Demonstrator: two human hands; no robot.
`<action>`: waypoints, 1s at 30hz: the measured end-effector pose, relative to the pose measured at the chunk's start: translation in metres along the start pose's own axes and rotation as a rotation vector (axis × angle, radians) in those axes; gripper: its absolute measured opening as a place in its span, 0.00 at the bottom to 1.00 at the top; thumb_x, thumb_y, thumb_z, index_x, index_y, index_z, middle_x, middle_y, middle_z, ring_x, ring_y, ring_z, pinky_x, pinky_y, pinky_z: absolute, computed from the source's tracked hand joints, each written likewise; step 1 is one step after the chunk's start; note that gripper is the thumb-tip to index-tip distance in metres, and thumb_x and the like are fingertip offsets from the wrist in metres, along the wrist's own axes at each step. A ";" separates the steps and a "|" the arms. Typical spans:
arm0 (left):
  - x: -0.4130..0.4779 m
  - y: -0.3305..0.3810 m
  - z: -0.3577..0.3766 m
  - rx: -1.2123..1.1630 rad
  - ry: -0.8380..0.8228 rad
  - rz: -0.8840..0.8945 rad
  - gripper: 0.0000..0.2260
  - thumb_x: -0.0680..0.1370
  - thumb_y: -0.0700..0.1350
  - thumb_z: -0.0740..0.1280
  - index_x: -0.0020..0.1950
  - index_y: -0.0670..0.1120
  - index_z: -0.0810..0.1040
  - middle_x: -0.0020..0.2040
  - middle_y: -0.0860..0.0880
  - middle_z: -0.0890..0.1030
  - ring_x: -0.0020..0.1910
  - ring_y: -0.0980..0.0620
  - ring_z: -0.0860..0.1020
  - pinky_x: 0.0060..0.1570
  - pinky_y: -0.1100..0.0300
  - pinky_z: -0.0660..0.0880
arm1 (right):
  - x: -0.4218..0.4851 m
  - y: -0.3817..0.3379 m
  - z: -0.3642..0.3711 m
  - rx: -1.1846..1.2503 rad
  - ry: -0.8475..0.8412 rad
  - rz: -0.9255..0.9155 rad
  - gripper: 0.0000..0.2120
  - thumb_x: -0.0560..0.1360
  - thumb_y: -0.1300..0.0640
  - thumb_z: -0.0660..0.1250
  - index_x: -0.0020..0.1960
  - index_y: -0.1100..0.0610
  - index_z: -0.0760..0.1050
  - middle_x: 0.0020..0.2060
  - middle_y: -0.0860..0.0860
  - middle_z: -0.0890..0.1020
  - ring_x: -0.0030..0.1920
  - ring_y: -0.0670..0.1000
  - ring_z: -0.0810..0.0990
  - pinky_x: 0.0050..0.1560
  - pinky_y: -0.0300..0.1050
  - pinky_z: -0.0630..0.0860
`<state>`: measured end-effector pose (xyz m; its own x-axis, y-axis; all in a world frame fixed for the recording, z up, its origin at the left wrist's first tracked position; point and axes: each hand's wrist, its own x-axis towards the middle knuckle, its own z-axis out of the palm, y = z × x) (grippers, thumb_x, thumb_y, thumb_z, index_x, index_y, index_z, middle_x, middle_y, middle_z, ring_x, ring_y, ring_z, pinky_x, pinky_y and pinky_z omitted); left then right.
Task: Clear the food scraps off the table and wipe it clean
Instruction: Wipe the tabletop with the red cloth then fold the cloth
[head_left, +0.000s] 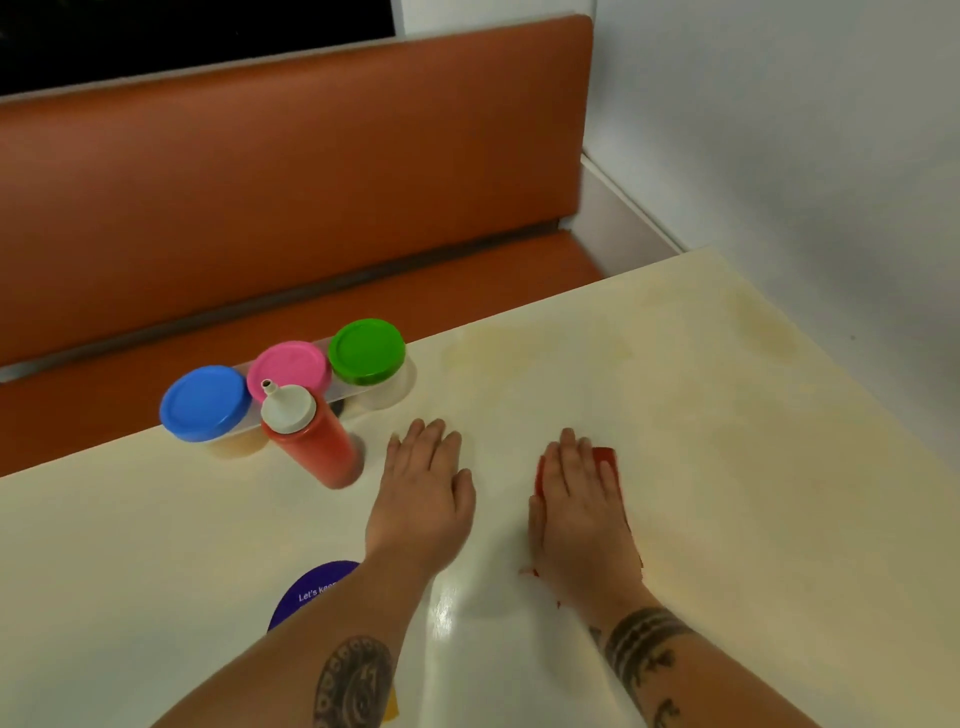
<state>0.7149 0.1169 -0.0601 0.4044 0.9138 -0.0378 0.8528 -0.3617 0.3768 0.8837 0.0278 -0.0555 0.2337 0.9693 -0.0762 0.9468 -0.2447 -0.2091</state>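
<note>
Two hands lie flat on the table (727, 415). The left hand (423, 499), fingers straight, rests on bare surface. The right hand (579, 499), fingers also straight, presses a red cloth (605, 460) that shows past its fingertips. No food scraps are visible. Yellowish staining (763, 322) remains toward the far edge and the corner by the wall (805, 130), so wiping is judged unfinished. Open room runs ahead and right of the cloth. A sauce bottle (311, 441) and three lidded tubs (288, 366) stand near the left hand along the far edge; strokes there risk knocking them.
</note>
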 end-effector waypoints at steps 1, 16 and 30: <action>0.001 -0.001 0.000 0.005 -0.003 -0.003 0.24 0.84 0.51 0.52 0.80 0.48 0.62 0.82 0.48 0.58 0.82 0.49 0.49 0.81 0.50 0.41 | 0.001 0.002 0.000 0.045 0.000 -0.067 0.28 0.85 0.48 0.47 0.83 0.58 0.53 0.83 0.54 0.48 0.81 0.52 0.50 0.80 0.52 0.54; 0.004 0.001 -0.006 0.029 -0.045 -0.023 0.24 0.84 0.54 0.52 0.81 0.53 0.60 0.83 0.50 0.55 0.83 0.50 0.46 0.78 0.53 0.37 | 0.092 -0.019 0.001 -0.023 -0.055 -0.072 0.28 0.85 0.45 0.45 0.83 0.47 0.43 0.83 0.49 0.44 0.81 0.59 0.37 0.80 0.61 0.40; 0.006 -0.001 -0.004 0.044 -0.067 -0.036 0.26 0.82 0.57 0.48 0.80 0.55 0.63 0.82 0.51 0.59 0.82 0.49 0.51 0.77 0.54 0.37 | 0.175 -0.039 -0.003 0.023 -0.101 -0.163 0.25 0.86 0.47 0.46 0.83 0.46 0.51 0.83 0.47 0.49 0.82 0.52 0.41 0.80 0.60 0.37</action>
<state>0.7151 0.1240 -0.0567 0.3930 0.9126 -0.1129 0.8802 -0.3377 0.3335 0.8881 0.2073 -0.0581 0.0532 0.9892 -0.1367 0.9647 -0.0863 -0.2490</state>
